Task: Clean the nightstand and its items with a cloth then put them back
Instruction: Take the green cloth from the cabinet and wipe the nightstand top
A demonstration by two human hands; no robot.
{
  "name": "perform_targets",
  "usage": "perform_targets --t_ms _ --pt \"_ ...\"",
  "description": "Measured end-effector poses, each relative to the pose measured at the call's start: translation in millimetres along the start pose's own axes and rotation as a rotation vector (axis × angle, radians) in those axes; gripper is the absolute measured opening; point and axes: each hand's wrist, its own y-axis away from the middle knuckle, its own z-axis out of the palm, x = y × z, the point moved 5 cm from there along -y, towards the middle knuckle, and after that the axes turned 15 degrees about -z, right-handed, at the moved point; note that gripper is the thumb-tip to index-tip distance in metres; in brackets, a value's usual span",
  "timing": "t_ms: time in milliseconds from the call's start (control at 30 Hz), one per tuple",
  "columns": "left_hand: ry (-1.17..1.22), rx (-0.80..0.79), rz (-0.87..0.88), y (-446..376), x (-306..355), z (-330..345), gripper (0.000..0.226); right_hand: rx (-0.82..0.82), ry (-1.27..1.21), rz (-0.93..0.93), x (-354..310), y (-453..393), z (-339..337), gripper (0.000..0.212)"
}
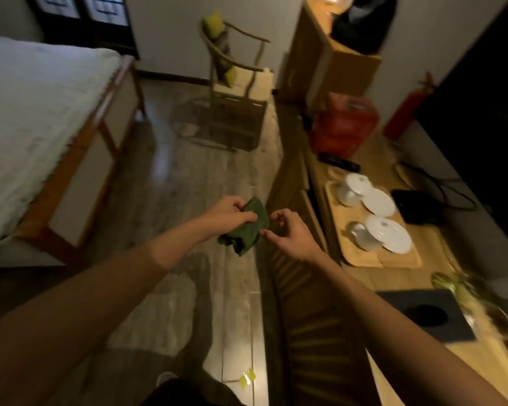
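Note:
A dark green cloth point(248, 230) hangs bunched in front of me above the floor. My left hand point(229, 213) grips its upper part with curled fingers. My right hand point(288, 232) is just to the right of the cloth, fingers bent, fingertips at the cloth's edge; whether it pinches the cloth is unclear. A tall wooden cabinet point(320, 54) with a black bag on top stands at the far right wall; I cannot tell which piece of furniture is the nightstand.
A long wooden counter point(373, 276) runs along the right, carrying a tray point(364, 260) with white cups and saucers, a red box point(343, 124), a black remote and cables. A bed point(35, 118) fills the left. A wooden chair point(235, 83) stands ahead.

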Motion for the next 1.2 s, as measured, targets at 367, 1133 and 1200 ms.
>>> perform_targets --t_ms 367,1133,1200 --pt "0.455 0.377 -0.167 36.3 -123.1 -267.1 0.023 -0.195 -0.354 -0.205 -225.5 -157.3 181.1 0.065" --pt "0.937 0.757 -0.241 125.9 -305.1 -461.4 0.04 -1.007 -0.416 -0.514 -431.6 -323.4 408.6 0.046" --pt "0.946 0.869 -0.304 131.4 -316.4 -465.8 0.039 -1.088 -0.302 -0.614 -449.1 -328.2 424.2 0.037"
